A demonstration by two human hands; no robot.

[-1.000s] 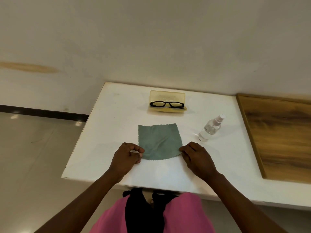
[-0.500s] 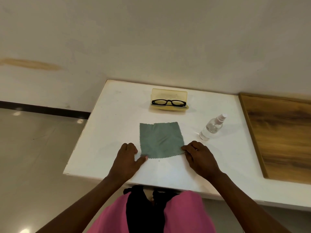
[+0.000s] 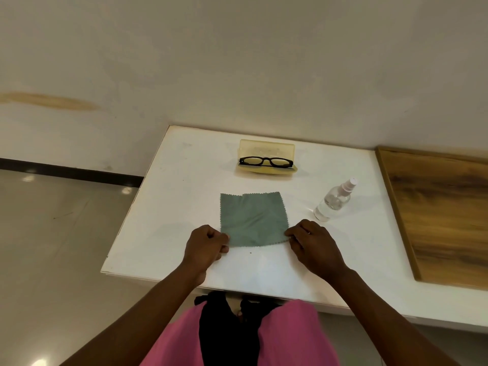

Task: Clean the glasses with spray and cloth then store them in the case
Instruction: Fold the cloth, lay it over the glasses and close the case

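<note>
At the near edge of the white table (image 3: 163, 207), the left hand (image 3: 204, 247) is pinching the near-left corner of the flat grey-green square cloth with pinked edges (image 3: 253, 220), fingers curled. The right hand (image 3: 313, 247) is pinching the near-right corner likewise. Beyond the cloth, the black-framed glasses (image 3: 266, 161) are lying in the open translucent yellow plastic case (image 3: 266, 149). To the right, the small clear spray bottle with a pale pink nozzle (image 3: 334, 200) is standing near a brown wooden board (image 3: 443, 215). No readable writing is showing.
</note>
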